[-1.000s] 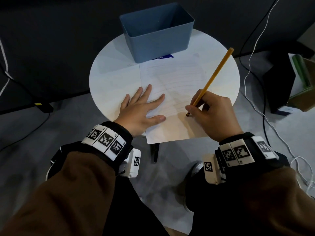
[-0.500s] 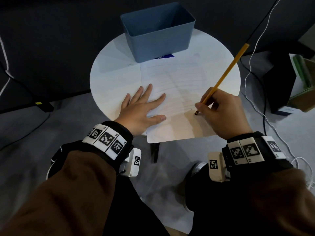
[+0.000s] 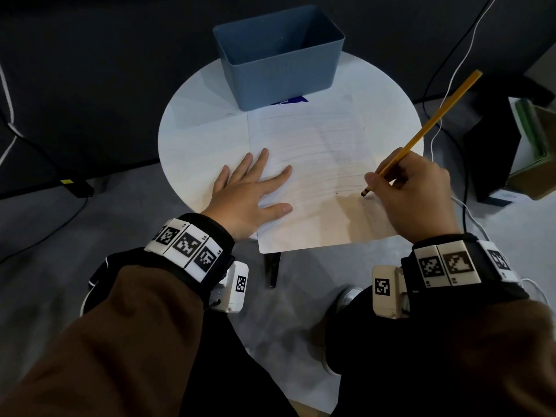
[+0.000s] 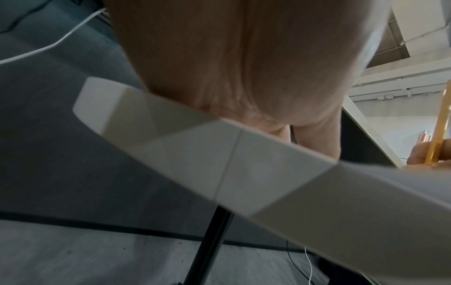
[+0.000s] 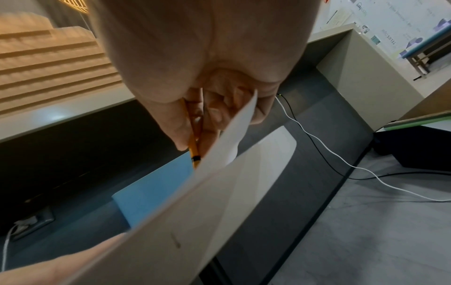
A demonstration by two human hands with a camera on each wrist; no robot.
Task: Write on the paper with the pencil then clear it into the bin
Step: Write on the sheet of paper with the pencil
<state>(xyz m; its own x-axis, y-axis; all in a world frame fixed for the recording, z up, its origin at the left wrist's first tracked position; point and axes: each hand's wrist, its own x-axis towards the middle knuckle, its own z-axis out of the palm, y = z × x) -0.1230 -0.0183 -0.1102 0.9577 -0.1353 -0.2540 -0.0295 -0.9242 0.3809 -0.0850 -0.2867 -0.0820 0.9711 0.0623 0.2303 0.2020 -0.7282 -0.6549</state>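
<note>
A white lined sheet of paper lies on the round white table, its near edge hanging over the table's rim. My left hand lies flat on the paper's left side with fingers spread. My right hand grips a yellow pencil near its tip, which touches the paper close to the right edge. The right wrist view shows the fingers pinching the pencil above the sheet. A blue-grey bin stands open at the table's far side, behind the paper.
A dark blue label peeks out under the bin. Black and white cables run over the grey floor to the right. A dark box with green-edged items stands at the far right. A black table leg shows below the paper.
My right hand has slid rightward along the paper with the pencil, drawing a line toward the right edge. The left hand stays pressed in place.
</note>
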